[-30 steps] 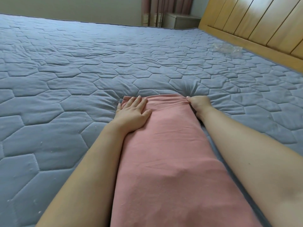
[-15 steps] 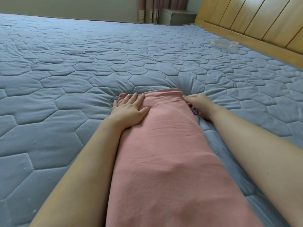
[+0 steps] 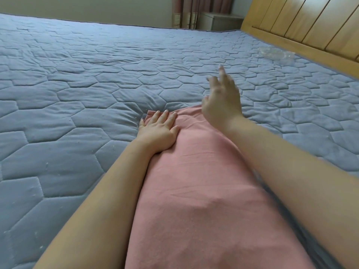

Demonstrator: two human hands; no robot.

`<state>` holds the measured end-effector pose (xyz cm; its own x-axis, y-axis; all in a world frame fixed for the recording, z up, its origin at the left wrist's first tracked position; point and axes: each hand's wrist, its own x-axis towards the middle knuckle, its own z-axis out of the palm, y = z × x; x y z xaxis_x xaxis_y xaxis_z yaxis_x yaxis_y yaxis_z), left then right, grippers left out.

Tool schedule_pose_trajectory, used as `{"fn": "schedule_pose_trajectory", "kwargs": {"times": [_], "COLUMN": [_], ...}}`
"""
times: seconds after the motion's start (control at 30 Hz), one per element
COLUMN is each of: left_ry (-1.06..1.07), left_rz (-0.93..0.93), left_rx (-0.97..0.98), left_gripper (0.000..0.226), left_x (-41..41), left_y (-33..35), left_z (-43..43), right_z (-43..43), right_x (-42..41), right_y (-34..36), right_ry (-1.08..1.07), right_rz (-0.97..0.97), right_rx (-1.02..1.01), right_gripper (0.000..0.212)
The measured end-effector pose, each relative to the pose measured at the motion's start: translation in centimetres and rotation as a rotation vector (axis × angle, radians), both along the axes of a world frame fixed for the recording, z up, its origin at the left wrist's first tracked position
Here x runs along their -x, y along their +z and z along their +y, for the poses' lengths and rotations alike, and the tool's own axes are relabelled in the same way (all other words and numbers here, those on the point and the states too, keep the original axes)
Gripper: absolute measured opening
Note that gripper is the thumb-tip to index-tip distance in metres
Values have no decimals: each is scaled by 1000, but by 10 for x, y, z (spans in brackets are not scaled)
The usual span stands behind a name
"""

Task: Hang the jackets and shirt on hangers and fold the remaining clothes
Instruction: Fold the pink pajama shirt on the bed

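Note:
A pink garment [image 3: 204,191] lies folded into a long narrow strip on the grey quilted bed [image 3: 77,84], running from the bottom of the view toward the middle. My left hand [image 3: 158,131] rests flat on its far left corner, fingers straight. My right hand [image 3: 223,101] hovers above the far right corner, blurred, fingers spread and holding nothing. The far right corner of the garment is hidden behind that hand.
A clear plastic bag [image 3: 275,54] lies on the bed near the wooden headboard [image 3: 310,22] at the right. A bedside cabinet [image 3: 221,21] and curtains [image 3: 194,10] stand beyond the bed's far edge. The quilt spreads wide to the left.
My right hand has let go of the garment's far right corner and lifted up above it with fingers spread. My left hand stays pressed on the left corner.

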<state>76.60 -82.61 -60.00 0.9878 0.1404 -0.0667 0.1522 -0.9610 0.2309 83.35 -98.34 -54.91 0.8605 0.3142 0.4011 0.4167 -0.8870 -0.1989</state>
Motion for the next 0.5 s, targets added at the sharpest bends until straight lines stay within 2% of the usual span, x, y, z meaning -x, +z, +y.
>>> {"fn": "schedule_pose_trajectory", "kwargs": {"times": [0.03, 0.1, 0.13, 0.2, 0.3, 0.4, 0.43, 0.5], "left_ry": [1, 11, 16, 42, 93, 116, 124, 134], "left_rz": [2, 9, 14, -15, -74, -39, -19, -8], "left_rx": [-1, 6, 17, 67, 92, 68, 29, -59], "left_gripper": [55, 54, 53, 52, 51, 53, 55, 59], "left_x": [-2, -5, -6, -11, -17, -10, -5, 7], "left_y": [-1, -4, -6, -10, -13, -5, 1, 22], "left_z": [0, 4, 7, 11, 12, 7, 2, -8], "right_z": [3, -4, -11, -19, -19, -32, -40, -49], "right_x": [5, 10, 3, -14, -29, -23, -20, -10], "right_y": [-11, -42, -57, -67, -63, -49, -43, -27], "right_ry": [98, 134, 104, 43, 6, -31, -59, -104], "right_rz": [80, 365, 442, 467, 501, 628, 684, 766], "right_rx": [59, 216, 235, 200, 55, -330, -400, -339], "right_gripper": [50, 53, 53, 53, 54, 59, 62, 66]}}
